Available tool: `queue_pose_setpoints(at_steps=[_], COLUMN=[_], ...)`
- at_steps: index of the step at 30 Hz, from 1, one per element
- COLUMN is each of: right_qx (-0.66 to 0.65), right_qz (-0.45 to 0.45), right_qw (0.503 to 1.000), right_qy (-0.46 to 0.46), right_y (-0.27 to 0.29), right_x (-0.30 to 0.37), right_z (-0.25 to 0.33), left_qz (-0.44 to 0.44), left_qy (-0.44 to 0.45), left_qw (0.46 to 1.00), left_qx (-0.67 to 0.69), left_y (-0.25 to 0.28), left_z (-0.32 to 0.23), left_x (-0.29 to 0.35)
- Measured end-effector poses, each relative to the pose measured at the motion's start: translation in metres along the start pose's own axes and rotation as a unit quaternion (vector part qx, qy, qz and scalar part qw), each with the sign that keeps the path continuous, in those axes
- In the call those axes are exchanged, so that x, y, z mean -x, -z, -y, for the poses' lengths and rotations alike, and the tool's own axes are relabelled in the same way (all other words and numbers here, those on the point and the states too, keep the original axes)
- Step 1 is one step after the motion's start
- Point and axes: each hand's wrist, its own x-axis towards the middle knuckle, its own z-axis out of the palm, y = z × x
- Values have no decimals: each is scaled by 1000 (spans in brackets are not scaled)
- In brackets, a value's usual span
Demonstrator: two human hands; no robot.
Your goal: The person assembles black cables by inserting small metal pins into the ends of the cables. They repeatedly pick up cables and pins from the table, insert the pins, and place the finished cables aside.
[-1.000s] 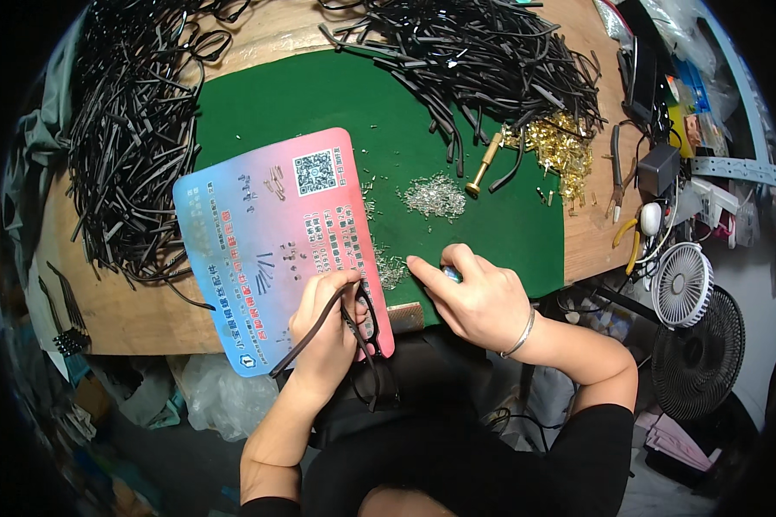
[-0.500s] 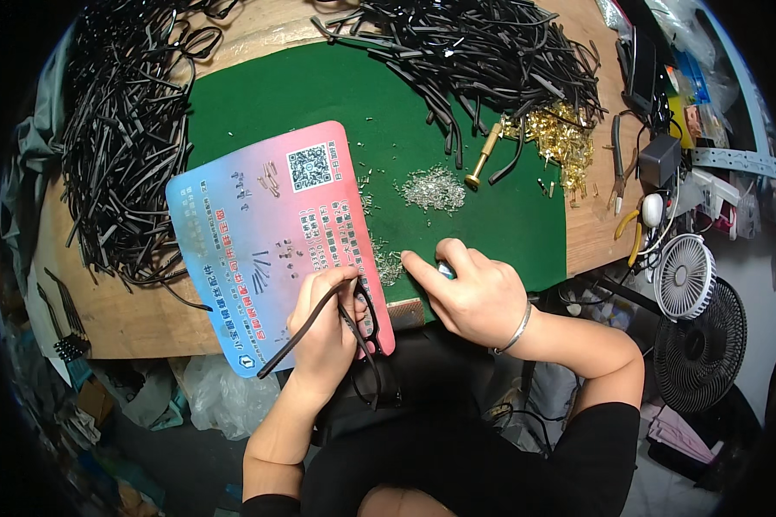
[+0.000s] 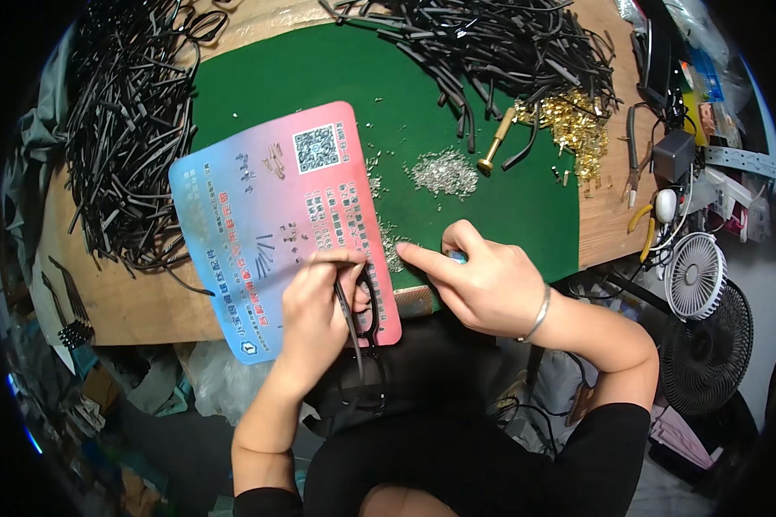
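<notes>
Head view: your left hand's (image 3: 312, 297) thumb and fingertips are pinched together on a black eyeglass frame (image 3: 351, 326), close to where a temple arm meets the front. The frame hangs below that grip at the table's near edge, in front of your dark clothing. Your right hand (image 3: 496, 284) has its index finger stretched out to a scatter of tiny silver screws (image 3: 394, 250); I cannot tell whether the tip is touching them. Your other right fingers curl in around a bluish object (image 3: 459, 257), mostly hidden.

The frame looks light and slim, probably springy plastic; its temples would likely swing or flex if held far out, so gripping near the hinge suits it best. The screws look hard, slick and apt to roll, so a fingertip dab should serve better than a pinch.

Beneath your left hand lies a pink-and-blue printed mat (image 3: 276, 220), over a green mat (image 3: 284, 73). Beyond are a bigger screw heap (image 3: 445, 173), a brass-coloured tool (image 3: 497, 142), gold-coloured small parts (image 3: 573, 129), and piles of black temple arms at left (image 3: 134, 129) and far right (image 3: 509, 52).
</notes>
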Motion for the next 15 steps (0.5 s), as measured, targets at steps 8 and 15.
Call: queue_pose_setpoints(at_steps=[8,15], right_qx=[-120,-94], right_qz=[32,31], right_qw=[992,993], right_qy=[36,59], right_y=[-13,-12], right_x=[-11,-13], right_z=[8,6], left_qz=[70,44], left_qy=[72,30], left_qw=[995,999], left_qx=[19,5], left_y=[11,5], left_z=[-8,-7], left_x=[-12,-9])
